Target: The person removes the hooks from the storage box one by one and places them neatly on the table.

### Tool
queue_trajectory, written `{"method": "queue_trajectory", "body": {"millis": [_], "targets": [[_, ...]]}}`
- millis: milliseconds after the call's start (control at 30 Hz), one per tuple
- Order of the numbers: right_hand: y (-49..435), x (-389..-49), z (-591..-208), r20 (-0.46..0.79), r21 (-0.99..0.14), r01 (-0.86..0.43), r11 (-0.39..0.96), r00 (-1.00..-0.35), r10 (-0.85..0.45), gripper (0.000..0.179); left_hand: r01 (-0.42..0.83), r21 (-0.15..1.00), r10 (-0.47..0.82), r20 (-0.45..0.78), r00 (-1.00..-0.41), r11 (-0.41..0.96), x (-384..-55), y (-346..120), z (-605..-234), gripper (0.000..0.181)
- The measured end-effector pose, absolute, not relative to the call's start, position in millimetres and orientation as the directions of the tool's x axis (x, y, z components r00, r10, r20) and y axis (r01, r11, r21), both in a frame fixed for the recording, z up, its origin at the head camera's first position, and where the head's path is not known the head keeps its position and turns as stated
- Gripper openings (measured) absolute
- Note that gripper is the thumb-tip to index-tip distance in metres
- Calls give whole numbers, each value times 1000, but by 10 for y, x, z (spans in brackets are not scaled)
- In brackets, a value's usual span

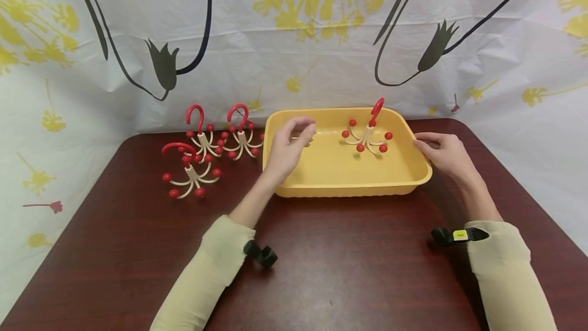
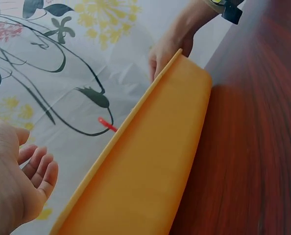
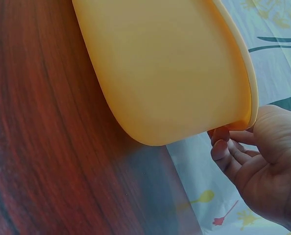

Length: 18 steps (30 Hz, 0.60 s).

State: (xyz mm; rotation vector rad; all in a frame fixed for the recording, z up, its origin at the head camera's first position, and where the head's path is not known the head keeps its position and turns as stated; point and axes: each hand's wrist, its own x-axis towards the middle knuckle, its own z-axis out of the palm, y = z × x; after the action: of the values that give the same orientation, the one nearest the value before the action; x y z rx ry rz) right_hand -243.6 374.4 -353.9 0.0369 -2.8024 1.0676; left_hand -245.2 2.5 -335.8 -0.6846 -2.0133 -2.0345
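Note:
A yellow plastic tray (image 1: pixel 349 191) stands on the table. Inside its right half sits a hanger (image 1: pixel 367 137) with a red hook and curved cream arms tipped with red balls. My left hand (image 1: pixel 289 147) hovers over the tray's left end, its fingers loosely bent and nothing between them. At the opposite end my right hand (image 1: pixel 445 155) holds the rim; in the right wrist view its curled fingers (image 3: pixel 224 152) lie under the tray's lip. Left of the tray are three like hangers: one in front (image 1: pixel 190 180), one behind it (image 1: pixel 202 139), one near the tray (image 1: pixel 241 137).
The dark red-brown table (image 1: pixel 340 259) reaches back to a white cloth (image 1: pixel 321 80) printed with yellow and grey flowers. The tray stands near the table's back edge. Each wrist wears a black strap, the right strap (image 1: pixel 459 235) with a yellow label.

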Motion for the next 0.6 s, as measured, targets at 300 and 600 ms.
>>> {"method": "queue_trajectory", "body": {"millis": [300,600], "targets": [[3752,-2439,-3542,120,-675,-58,736,-992,32,52,440,896,202,444,-873,-67,-2504,301,-3413,28],[3749,-2440,-3545,122,-672,-58,738,-992,33,51,390,918,225,396,-891,-71,-2572,605,-3425,28]]}}
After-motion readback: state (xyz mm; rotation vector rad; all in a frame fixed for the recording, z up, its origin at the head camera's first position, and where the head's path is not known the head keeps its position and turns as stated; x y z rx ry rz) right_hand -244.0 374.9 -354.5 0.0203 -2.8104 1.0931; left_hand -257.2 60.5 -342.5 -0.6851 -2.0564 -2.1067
